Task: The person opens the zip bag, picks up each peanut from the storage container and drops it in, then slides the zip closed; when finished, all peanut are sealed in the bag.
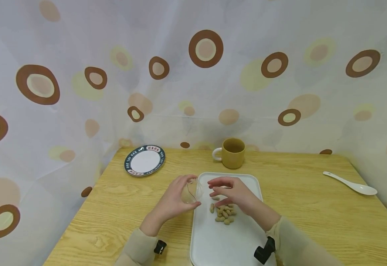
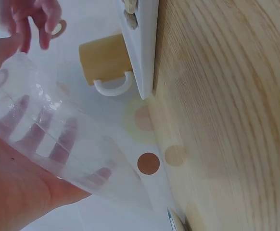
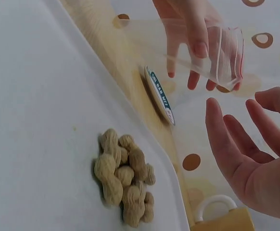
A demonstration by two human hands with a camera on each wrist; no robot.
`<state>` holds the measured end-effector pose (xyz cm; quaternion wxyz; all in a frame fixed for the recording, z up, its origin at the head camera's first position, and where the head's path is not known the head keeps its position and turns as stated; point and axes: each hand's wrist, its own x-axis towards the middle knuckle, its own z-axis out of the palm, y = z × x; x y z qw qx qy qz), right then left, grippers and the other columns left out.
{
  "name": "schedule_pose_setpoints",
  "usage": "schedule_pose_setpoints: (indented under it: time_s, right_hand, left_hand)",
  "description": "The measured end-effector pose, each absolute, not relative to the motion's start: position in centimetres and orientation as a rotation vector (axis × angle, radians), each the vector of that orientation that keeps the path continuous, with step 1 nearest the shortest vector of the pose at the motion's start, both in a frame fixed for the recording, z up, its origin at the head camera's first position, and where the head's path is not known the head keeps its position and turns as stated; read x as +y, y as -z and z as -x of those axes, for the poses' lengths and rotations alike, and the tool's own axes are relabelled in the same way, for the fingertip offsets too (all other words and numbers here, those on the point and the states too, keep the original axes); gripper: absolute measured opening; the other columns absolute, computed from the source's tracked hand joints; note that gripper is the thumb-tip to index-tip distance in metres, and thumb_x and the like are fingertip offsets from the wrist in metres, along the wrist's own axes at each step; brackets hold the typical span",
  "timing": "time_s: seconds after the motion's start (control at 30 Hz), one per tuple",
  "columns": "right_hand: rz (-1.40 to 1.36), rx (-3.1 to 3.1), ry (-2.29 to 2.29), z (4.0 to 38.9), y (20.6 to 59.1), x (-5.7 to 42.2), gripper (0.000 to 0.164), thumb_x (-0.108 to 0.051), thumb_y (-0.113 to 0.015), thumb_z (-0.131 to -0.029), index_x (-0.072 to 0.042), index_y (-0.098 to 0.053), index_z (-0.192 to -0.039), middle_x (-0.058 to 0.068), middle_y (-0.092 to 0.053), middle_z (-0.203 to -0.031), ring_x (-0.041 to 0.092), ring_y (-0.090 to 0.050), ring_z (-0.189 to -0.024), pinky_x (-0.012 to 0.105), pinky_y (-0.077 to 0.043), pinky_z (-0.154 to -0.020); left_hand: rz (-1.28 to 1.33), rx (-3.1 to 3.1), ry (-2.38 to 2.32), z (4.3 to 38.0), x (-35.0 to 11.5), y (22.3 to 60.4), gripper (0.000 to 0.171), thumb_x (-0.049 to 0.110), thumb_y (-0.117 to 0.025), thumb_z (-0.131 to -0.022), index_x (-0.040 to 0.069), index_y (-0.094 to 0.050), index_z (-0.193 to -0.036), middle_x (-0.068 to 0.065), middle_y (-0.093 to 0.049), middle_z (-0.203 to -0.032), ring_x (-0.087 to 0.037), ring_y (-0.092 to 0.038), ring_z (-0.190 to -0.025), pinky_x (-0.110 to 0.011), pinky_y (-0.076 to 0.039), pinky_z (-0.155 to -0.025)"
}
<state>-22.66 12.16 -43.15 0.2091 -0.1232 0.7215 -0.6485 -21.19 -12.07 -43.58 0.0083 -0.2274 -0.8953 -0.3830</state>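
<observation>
My left hand holds a clear zip bag over the left edge of the white tray, its thumb and fingers curved round it. In the right wrist view the bag's ridged zip strip and red-lined edge point toward my right hand. That right hand hovers beside the bag above the tray, fingers spread and loosely bent, with nothing in them. Unshelled peanuts lie in a small heap on the tray below the right hand.
Behind the tray stands a mustard-yellow mug with a white handle. A plate with a dark patterned rim lies at the back left of the wooden table. On the right rests a white spoon. A dotted curtain surrounds the table.
</observation>
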Motion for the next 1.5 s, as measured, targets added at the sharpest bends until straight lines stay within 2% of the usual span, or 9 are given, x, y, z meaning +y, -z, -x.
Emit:
schedule_pose_setpoints:
  time_s: [0.17,0.57,0.83,1.03,1.5]
  right_hand:
    - [0.302,2.128,1.742,23.0,43.6,13.8,0.041,-0.014,-0.062,-0.097,0.005,-0.055,-0.133,0.029,-0.057,-0.131,0.034,-0.067,-0.106,0.042,-0.060,-0.080]
    - [0.270,2.374,1.491,23.3,45.7,16.0,0.032,-0.006,-0.066,-0.092,0.001,-0.062,-0.123,0.019,-0.068,-0.106,0.022,-0.068,-0.082,0.036,-0.061,-0.067]
    - [0.210,2.465,1.352,23.5,46.6,16.2,0.028,-0.006,-0.068,-0.090,-0.004,-0.067,-0.117,0.007,-0.067,-0.094,0.019,-0.062,-0.072,0.033,-0.058,-0.063]
    - [0.192,2.498,1.270,23.5,47.4,16.3,0.026,-0.005,-0.070,-0.087,-0.008,-0.069,-0.112,0.004,-0.067,-0.090,0.017,-0.059,-0.070,0.031,-0.055,-0.060]
    - [0.252,2.560,1.179,23.4,47.7,16.0,0.027,-0.002,-0.074,-0.083,-0.008,-0.070,-0.108,0.002,-0.065,-0.082,0.016,-0.055,-0.060,0.028,-0.048,-0.054]
  left_hand:
    - [0.717,-2.800,1.152,21.3,-12.1,43.6,0.075,0.030,-0.084,-0.077,0.018,-0.047,-0.141,-0.010,-0.055,-0.136,-0.028,-0.051,-0.125,-0.051,-0.041,-0.108]
    - [0.717,-2.809,1.131,21.4,-12.2,44.0,0.080,0.030,-0.084,-0.075,0.019,-0.045,-0.144,-0.006,-0.054,-0.137,-0.026,-0.050,-0.125,-0.051,-0.040,-0.108]
    - [0.715,-2.810,1.146,21.4,-12.3,44.1,0.080,0.029,-0.084,-0.075,0.019,-0.046,-0.144,-0.005,-0.055,-0.135,-0.026,-0.050,-0.124,-0.050,-0.042,-0.106]
    - [0.733,-2.811,1.131,21.4,-12.2,44.2,0.079,0.029,-0.084,-0.075,0.018,-0.046,-0.143,-0.008,-0.055,-0.134,-0.026,-0.050,-0.122,-0.050,-0.042,-0.106]
    - [0.724,-2.827,1.121,21.4,-12.1,44.4,0.080,0.030,-0.084,-0.075,0.018,-0.045,-0.143,-0.007,-0.054,-0.135,-0.026,-0.049,-0.125,-0.050,-0.041,-0.108]
